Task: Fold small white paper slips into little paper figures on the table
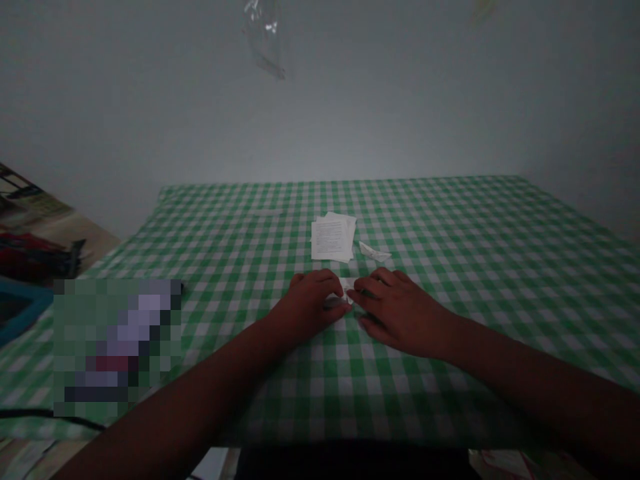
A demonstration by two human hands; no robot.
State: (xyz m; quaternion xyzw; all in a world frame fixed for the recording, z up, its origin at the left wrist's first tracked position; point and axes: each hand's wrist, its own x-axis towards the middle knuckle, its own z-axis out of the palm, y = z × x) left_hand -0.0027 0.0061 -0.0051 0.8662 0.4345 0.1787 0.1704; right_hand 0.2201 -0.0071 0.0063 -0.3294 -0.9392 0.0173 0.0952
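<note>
**A:** What's on the table?

**B:** A green-and-white gingham tablecloth (450, 227), spread against a plain wall (320, 113). The hands are near the middle of it, close together, with a small folded paper (347, 289) between them.

**A:** How does the left hand (307, 305) stand?

**B:** Curled and nearly closed. It covers the paper's left end and seems to have hold of it, with a bit of white showing under the hand.

**A:** And the right hand (400, 313)?

**B:** Flatter, its fingers partly spread and reaching left. The fingertips (363, 288) touch the paper's right end, but I can't tell whether they're gripping it or only pressing on it.

**A:** Is the paper on the cloth?

**B:** It's just above it, or lying on it. The hands hide too much to tell.

**A:** What's beyond the hands?

**B:** A small stack of printed sheets (331, 238), slightly fanned, lies flat on the cloth. Just to its right is a white paper scrap (374, 252), creased to a point.

**A:** Anything else?

**B:** A clear plastic bag (265, 37) appears at the top of the view, in front of the wall. A black cable (50, 417) runs along the lower left, and a blurred patch hides part of that side.
</note>
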